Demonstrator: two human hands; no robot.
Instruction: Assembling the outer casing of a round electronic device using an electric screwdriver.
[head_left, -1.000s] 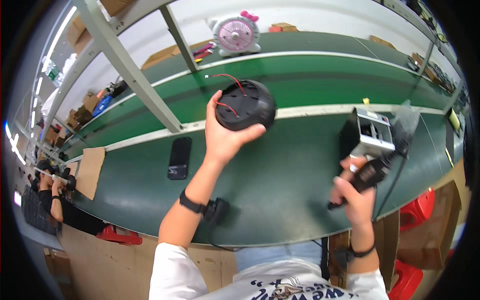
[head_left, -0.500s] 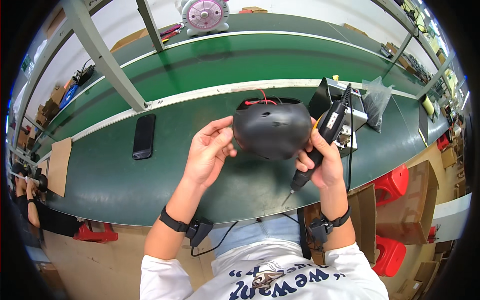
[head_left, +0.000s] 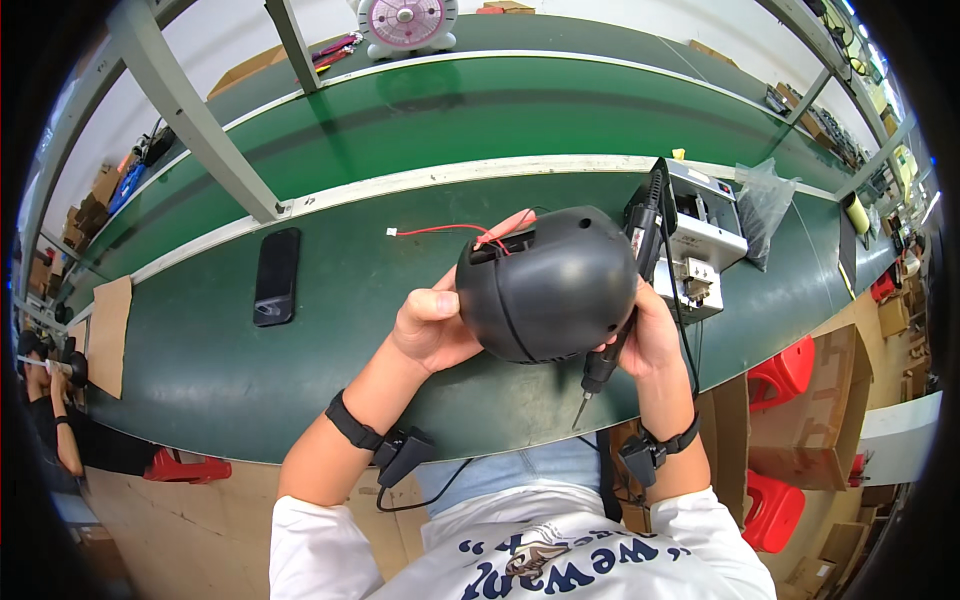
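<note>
A rounded black plastic housing (head_left: 560,285) with a seam and small holes is held up over the dark green bench, between my two hands. My left hand (head_left: 435,325) grips its left side, thumb in front and fingers behind. From an opening at its upper left runs a red wire (head_left: 440,229) ending in a small white connector (head_left: 391,232). My right hand (head_left: 650,335) supports the right side of the housing and also holds a black electric screwdriver (head_left: 598,368), its bit pointing down toward the bench's near edge. The housing hides part of the screwdriver and several right fingers.
A black phone (head_left: 277,277) lies to the left. Right of my hands stand a grey metal device (head_left: 705,235) and a clear plastic bag (head_left: 765,215). Green conveyor belt (head_left: 480,110) runs behind a white rail. A pink-and-white fan (head_left: 408,22) stands beyond. Red stools (head_left: 783,373) are at right.
The housing has been turned, bringing its seam and side holes into view. The red wire now stretches out to the left. My left hand has closed more fully around the housing.
</note>
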